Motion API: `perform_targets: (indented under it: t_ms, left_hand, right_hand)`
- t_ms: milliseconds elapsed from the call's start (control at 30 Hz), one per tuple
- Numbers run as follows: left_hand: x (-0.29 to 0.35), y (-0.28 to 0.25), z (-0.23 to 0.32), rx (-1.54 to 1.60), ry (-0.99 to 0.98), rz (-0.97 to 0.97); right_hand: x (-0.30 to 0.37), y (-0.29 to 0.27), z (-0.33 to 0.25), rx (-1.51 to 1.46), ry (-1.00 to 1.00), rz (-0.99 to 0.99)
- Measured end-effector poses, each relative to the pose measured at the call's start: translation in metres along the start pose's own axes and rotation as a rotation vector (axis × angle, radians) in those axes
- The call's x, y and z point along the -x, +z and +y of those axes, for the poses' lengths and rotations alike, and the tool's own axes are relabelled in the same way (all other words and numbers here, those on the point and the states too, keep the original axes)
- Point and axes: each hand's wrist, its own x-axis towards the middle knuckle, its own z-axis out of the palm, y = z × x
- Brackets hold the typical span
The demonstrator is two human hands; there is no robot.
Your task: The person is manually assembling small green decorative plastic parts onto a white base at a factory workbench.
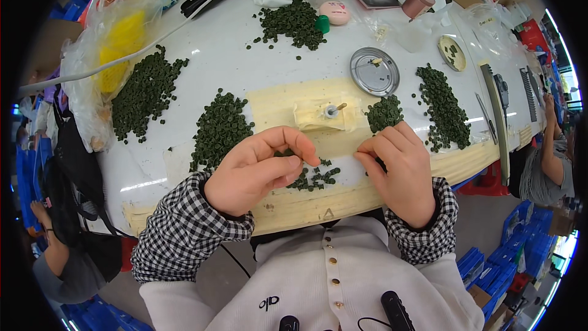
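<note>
Dark green, matte little discs [315, 177] lie scattered on the tan taped table edge [306, 205], between your hands. Your left hand [254, 171] pinches narrow just left of them; your right hand [398, 168] curls fingertips down, seemingly empty, equally near.

The left hand [257, 168] and right hand [398, 168] rest on the table [233, 67] edge, a small pile of pellets [315, 176] between them. The round metal lid [375, 72] lies behind the right hand.
</note>
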Motion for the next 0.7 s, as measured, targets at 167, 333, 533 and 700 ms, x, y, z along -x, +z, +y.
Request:
perform_targets:
  t_ms: [167, 333, 533, 700]
  left_hand:
    - [0.0, 0.004, 0.002, 0.031, -0.048, 0.044]
    - [0.0, 0.0, 0.003, 0.06, -0.029, 0.014]
    - [0.002, -0.008, 0.003, -0.046, -0.058, 0.04]
    - [0.0, 0.0, 0.001, 0.01, 0.025, 0.056]
  right_hand:
    - [0.001, 0.006, -0.004, 0.017, -0.037, 0.041]
    - [0.007, 0.009, -0.005, 0.06, -0.106, 0.093]
    - [0.004, 0.006, -0.008, 0.011, -0.075, 0.053]
    - [0.005, 0.0, -0.011, -0.221, 0.036, 0.099]
